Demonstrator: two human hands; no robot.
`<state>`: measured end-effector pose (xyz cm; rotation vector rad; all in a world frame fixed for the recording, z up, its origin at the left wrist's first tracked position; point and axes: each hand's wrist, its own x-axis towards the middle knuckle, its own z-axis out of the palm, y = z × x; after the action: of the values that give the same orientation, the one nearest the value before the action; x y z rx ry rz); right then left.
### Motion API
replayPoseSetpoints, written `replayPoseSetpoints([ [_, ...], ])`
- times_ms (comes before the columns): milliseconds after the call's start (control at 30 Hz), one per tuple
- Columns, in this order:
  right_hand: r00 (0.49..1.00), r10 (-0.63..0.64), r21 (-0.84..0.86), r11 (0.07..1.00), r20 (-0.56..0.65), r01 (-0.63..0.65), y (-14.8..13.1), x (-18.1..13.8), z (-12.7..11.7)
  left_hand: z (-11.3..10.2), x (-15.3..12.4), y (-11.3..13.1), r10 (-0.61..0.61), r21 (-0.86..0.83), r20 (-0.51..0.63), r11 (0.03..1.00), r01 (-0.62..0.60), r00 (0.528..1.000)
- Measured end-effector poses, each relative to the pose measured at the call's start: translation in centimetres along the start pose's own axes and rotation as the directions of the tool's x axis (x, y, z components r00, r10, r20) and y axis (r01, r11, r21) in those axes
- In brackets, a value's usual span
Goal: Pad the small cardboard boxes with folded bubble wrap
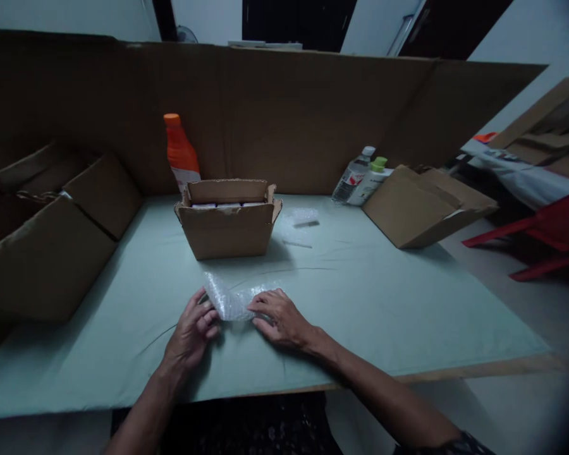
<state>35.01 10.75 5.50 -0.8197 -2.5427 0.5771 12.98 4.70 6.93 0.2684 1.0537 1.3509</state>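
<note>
A piece of clear bubble wrap (232, 298) lies on the pale green table (384, 303) near the front edge. My left hand (192, 330) pinches its left end with curled fingers. My right hand (279, 318) presses on its right end, fingers bent over it. Whatever the wrap holds is hidden. Just behind stands a small open cardboard box (227, 221) with white items inside.
An orange bottle (180, 151) stands behind the small box. A second scrap of bubble wrap (301, 220) lies to its right. Two plastic bottles (360, 178) lean by an open carton (422, 205) at the right. Large cartons (42, 246) fill the left. A cardboard wall (313, 114) runs along the back.
</note>
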Motion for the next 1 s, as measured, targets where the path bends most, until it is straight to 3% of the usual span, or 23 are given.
replayPoseSetpoints([
  [100,0.999,0.026,0.068,0.997,0.02,-0.027,-0.1,-0.3,-0.2,-1.0,-0.6,0.9,-0.023,0.044,-0.018,0.999,0.023,1.0],
  [200,0.998,0.05,0.059,0.997,0.024,-0.052,-0.3,-0.4,-0.1,-2.3,-1.2,1.5,0.005,0.191,-0.055,0.982,0.006,0.998],
  [400,0.998,0.055,0.014,0.998,0.034,-0.056,-0.3,-0.5,0.6,-4.7,-0.5,3.1,0.296,0.53,-0.138,0.828,-0.182,0.945],
  [467,0.998,0.043,0.005,0.999,0.036,-0.043,-0.2,-0.5,0.8,-4.4,0.9,3.8,0.364,0.632,-0.084,0.739,-0.233,0.928],
  [533,0.999,0.038,-0.008,0.999,0.029,-0.038,0.0,-0.4,0.8,-3.5,2.6,4.2,0.357,0.691,0.022,0.67,-0.272,0.934],
  [700,0.999,0.032,-0.02,0.999,0.022,-0.032,-0.1,-0.8,0.8,-1.9,4.7,4.8,0.16,0.782,0.291,0.528,-0.331,0.943],
  [800,0.998,0.064,-0.035,0.997,0.029,-0.063,-0.5,-1.2,0.8,-3.0,4.2,5.1,0.151,0.851,0.318,0.39,-0.352,0.936],
  [900,0.996,0.077,-0.062,0.995,0.05,-0.074,-0.3,-1.6,0.4,-4.7,3.3,5.6,0.245,0.909,0.292,0.23,-0.348,0.924],
  [1000,0.994,0.111,-0.058,0.992,-0.011,-0.111,0.4,-1.2,-0.3,-5.6,2.2,5.7,0.363,0.933,0.291,0.099,-0.346,0.886],
])
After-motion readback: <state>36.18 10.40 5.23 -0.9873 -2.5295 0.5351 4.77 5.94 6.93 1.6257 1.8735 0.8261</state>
